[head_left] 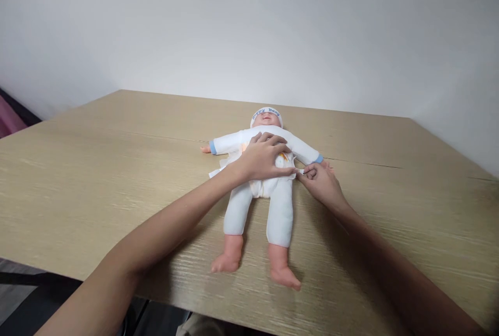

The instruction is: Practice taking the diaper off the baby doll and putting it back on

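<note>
**Doll** [279,211]: lay on its back near the middle of the tabletop [117,170], head away from the person, arms spread, bare feet toward the near edge. It wore a white suit with blue cuffs. The lettering on the white cap [266,113] was too small to read surely.

**Diaper** [258,188]: sat at the doll's waist, mostly covered by the left hand. A crumpled white edge stuck out on the tabletop under the doll's arm on the person's left. An orange print on the front was only partly visible.

**Left hand** [265,157]: lay flat on the doll's belly, fingers spread, grip apart and clasping nothing.

**Right hand** [322,181]: was just beside the doll's hip, thumb and forefinger grip pinched on a small white tab [300,171]. Where the tab joined the diaper was hidden under the left fingertips. The doll's hand on that side was mostly hidden behind the knuckles.

**Surroundings**: a plain white wall [249,24] stood behind. A pink shape [8,118] was cut off at the left edge and could not be identified. Both forearms ran out of frame at the bottom.
</note>
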`<state>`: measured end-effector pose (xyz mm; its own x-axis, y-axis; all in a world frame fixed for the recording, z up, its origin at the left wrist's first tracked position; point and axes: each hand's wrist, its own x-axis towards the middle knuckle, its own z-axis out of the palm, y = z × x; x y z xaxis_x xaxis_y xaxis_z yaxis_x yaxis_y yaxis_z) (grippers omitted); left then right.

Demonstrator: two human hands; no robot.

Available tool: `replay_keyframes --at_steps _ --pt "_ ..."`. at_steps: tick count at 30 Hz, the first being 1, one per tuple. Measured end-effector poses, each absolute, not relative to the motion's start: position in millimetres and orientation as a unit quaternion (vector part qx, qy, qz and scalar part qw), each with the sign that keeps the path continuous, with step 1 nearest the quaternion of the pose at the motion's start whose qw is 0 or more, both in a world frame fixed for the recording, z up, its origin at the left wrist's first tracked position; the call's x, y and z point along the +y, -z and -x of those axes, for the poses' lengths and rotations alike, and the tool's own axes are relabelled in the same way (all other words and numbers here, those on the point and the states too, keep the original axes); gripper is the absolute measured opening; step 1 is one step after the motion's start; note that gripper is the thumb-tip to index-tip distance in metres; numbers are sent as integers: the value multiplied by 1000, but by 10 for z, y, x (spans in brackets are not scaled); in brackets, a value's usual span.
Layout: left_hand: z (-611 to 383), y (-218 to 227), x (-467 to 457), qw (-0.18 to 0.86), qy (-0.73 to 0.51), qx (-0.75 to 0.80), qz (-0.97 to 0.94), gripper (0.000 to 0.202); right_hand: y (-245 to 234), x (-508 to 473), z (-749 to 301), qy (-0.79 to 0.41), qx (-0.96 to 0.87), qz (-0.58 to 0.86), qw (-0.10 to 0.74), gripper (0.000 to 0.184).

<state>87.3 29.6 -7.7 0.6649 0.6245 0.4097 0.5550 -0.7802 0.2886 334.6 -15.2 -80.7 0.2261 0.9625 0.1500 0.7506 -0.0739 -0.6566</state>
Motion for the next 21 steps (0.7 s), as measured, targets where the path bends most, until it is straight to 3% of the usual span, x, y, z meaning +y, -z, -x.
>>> replay_keyframes --at_steps 7,14,21 --pt "-924 24 249 80 -227 379 -894 70 624 -267 -3412 -229 -624 657 354 46" --pt "-955 44 247 63 -227 381 -894 71 295 -353 -3320 -326 -616 595 400 36" --pt "-971 98 292 55 -238 360 -900 66 234 46 -2954 -378 -614 562 406 44"
